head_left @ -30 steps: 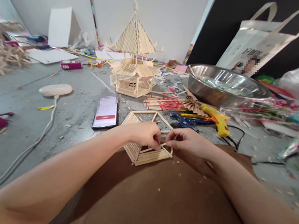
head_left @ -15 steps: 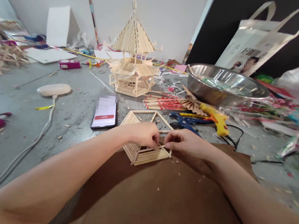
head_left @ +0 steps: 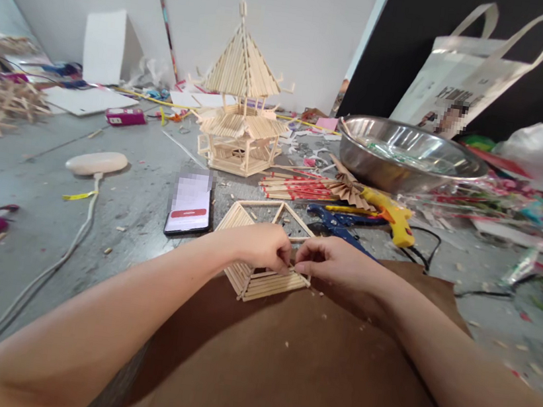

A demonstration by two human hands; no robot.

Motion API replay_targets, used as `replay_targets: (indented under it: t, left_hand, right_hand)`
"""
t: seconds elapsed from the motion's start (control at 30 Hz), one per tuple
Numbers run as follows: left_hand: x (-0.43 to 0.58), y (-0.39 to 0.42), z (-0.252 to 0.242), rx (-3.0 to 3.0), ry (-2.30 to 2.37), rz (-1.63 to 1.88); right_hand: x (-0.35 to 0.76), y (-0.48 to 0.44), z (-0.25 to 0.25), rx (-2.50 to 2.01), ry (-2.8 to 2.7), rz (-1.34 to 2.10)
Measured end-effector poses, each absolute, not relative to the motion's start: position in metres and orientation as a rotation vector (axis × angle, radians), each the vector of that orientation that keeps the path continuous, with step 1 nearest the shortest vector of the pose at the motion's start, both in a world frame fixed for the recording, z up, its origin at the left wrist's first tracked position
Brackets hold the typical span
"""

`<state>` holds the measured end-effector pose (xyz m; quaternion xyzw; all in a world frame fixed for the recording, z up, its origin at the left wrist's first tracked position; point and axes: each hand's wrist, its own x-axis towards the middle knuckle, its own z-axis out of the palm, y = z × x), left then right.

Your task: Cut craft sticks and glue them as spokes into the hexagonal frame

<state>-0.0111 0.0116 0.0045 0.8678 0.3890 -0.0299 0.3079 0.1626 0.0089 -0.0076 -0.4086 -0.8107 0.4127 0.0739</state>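
A small six-sided roof frame [head_left: 274, 287] of thin wooden sticks lies before me, its left and near panels covered with sticks laid side by side. My left hand [head_left: 268, 246] is closed over its near side, fingertips pinched together. Close by on the right, my right hand [head_left: 327, 259] pinches with thumb and forefinger. Between the two sets of fingertips, a short wooden stick runs along the upper edge of the near panel; my fingers hide most of it. At the far side of the frame, bare sticks [head_left: 302, 221] leave open gaps.
Behind stands a tiered stick pavilion [head_left: 245, 80]. A phone [head_left: 191, 205] lies left of the frame. Blue cutters [head_left: 341, 226], a yellow glue gun [head_left: 392, 216] and red-marked sticks [head_left: 291, 186] lie to the right, before a metal basin [head_left: 382, 155]. Brown cloth [head_left: 290, 366] spreads nearest me.
My right hand has shifted very slightly down and left, nearer my left fingertips. My left hand and the frame stay almost still.
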Motion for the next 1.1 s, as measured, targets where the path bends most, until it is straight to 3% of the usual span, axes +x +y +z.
replay_targets:
  t: [1.1]
  left_hand:
    - [-0.0098,0.0110,0.0050,2.298,1.021,-0.078]
  right_hand:
    - [0.1618,0.0107,-0.0101,-1.193,-2.556,1.119]
